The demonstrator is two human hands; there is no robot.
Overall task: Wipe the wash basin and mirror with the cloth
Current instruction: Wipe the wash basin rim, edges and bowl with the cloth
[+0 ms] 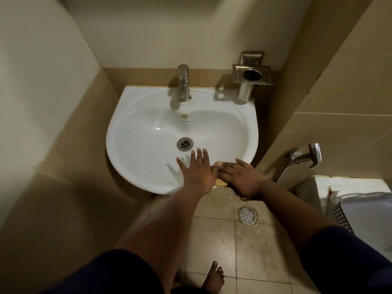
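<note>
Neither hand grips anything: left hand (pixel 196 169) and right hand (pixel 239 177) lie flat-fingered over the wash basin (pixel 135 149) front rim.

Bare forearms, dark navy short sleeves (pixel 350 257), one bare foot (pixel 213 276).

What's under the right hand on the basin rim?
A sliver of yellowish material shows under the right hand at the basin rim; the hand covers the rest, so I can't identify it.
</note>
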